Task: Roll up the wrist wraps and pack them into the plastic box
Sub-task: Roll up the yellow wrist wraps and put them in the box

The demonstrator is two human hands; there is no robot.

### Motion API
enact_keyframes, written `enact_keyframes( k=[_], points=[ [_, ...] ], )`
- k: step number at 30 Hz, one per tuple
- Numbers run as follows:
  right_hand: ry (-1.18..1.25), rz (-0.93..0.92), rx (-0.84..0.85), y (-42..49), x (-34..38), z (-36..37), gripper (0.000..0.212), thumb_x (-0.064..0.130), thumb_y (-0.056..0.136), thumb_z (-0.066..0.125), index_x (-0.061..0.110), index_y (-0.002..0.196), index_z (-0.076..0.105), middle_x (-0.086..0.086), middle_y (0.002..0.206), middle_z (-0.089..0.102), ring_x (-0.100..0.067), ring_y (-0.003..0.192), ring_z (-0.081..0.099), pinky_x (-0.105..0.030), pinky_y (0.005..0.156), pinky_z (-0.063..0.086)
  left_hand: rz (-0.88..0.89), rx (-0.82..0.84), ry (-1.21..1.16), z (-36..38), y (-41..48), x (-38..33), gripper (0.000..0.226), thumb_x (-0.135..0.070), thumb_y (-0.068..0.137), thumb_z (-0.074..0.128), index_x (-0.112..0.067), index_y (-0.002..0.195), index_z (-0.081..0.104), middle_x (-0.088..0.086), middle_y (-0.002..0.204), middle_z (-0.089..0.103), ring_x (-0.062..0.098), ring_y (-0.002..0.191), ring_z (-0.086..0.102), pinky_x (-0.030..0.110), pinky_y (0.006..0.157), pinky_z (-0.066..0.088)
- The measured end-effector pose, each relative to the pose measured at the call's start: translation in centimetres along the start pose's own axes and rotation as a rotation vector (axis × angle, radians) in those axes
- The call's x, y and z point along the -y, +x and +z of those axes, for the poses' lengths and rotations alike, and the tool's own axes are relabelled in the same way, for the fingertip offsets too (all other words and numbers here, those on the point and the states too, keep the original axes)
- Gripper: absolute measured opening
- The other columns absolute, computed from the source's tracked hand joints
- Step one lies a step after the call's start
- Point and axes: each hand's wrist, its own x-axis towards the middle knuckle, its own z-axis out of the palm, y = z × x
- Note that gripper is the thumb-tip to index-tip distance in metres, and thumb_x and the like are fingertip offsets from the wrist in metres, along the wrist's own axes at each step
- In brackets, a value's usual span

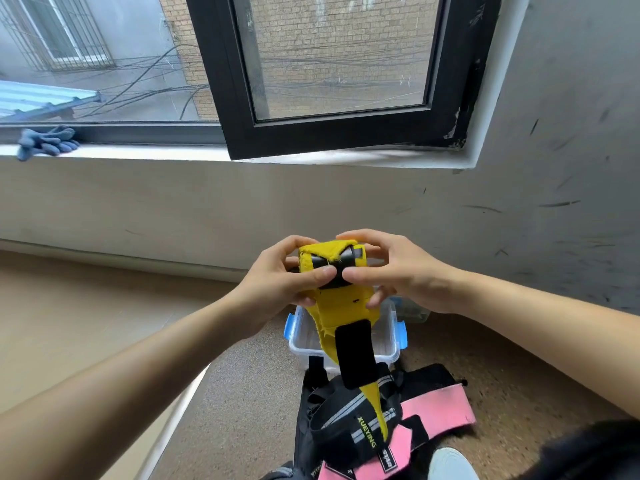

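Observation:
A yellow wrist wrap [334, 306] with black patches is held up at chest height in front of me. Its upper end is partly rolled between my left hand [284, 282] and my right hand [391, 271], thumbs pressed together on the roll. The loose tail with a black velcro strip [355, 353] hangs down over the clear plastic box [393, 344] with blue latches, which sits open on the floor below. A pile of black and grey wraps [346, 420] and a pink wrap [440, 410] lies on the floor nearer to me.
A grey wall with a windowsill [138, 152] runs across the back, and an open black window frame [332, 133] juts over it. Grey gloves [46, 142] lie on the sill at the left. A white shoe [450, 464] shows at the bottom.

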Motion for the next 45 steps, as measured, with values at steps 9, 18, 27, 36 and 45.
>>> enact_keyframes(
  k=[9, 18, 27, 36, 45],
  points=[
    [0.168, 0.117, -0.023, 0.0, 0.6, 0.2, 0.042, 0.042, 0.095, 0.062, 0.018, 0.129, 0.064, -0.01, 0.12, 0.074, -0.031, 0.102, 0.075, -0.032, 0.063, 0.064, 0.247, -0.074, 0.103, 1.1, 0.0, 0.0, 0.052, -0.024, 0.074, 0.085, -0.017, 0.12, 0.062, 0.012, 0.106, 0.073, 0.03, 0.097, 0.074, 0.044, 0.072, 0.064],
    [0.105, -0.028, -0.068, -0.1, 0.3, 0.5, 0.034, 0.023, 0.095, 0.067, 0.013, 0.128, 0.063, -0.013, 0.114, 0.074, -0.027, 0.105, 0.074, -0.04, 0.077, 0.063, -0.061, 0.082, 0.075, 0.5, 0.0, -0.4, 0.054, -0.058, 0.088, 0.067, -0.031, 0.134, 0.061, 0.0, 0.123, 0.074, 0.024, 0.112, 0.072, 0.053, 0.099, 0.057],
    [0.025, -0.148, -0.074, 0.2, -0.1, 0.8, 0.048, 0.009, 0.093, 0.07, 0.016, 0.139, 0.056, -0.017, 0.124, 0.066, -0.026, 0.116, 0.067, -0.037, 0.082, 0.062, -0.097, 0.111, 0.068, 0.5, -0.3, -0.8, 0.056, -0.059, 0.085, 0.062, -0.026, 0.131, 0.062, 0.001, 0.116, 0.075, 0.023, 0.105, 0.074, 0.039, 0.083, 0.062],
    [0.128, 0.088, 0.029, -0.2, 0.3, 0.4, 0.057, 0.041, 0.09, 0.063, 0.034, 0.145, 0.048, -0.008, 0.133, 0.065, -0.027, 0.115, 0.07, -0.046, 0.08, 0.063, 0.027, 0.033, 0.043, 0.1, -0.4, -0.1, 0.043, -0.036, 0.089, 0.077, -0.023, 0.126, 0.061, 0.001, 0.099, 0.07, 0.015, 0.084, 0.071, 0.025, 0.06, 0.053],
    [0.292, 0.191, -0.043, -0.1, 0.6, 1.2, 0.046, 0.046, 0.098, 0.057, 0.018, 0.134, 0.06, -0.014, 0.125, 0.071, -0.029, 0.109, 0.073, -0.04, 0.083, 0.063, 0.157, 0.028, -0.039, 0.6, -0.2, 0.2, 0.058, -0.015, 0.078, 0.079, -0.016, 0.132, 0.06, 0.005, 0.107, 0.071, 0.017, 0.097, 0.071, 0.024, 0.071, 0.055]
  ],
)
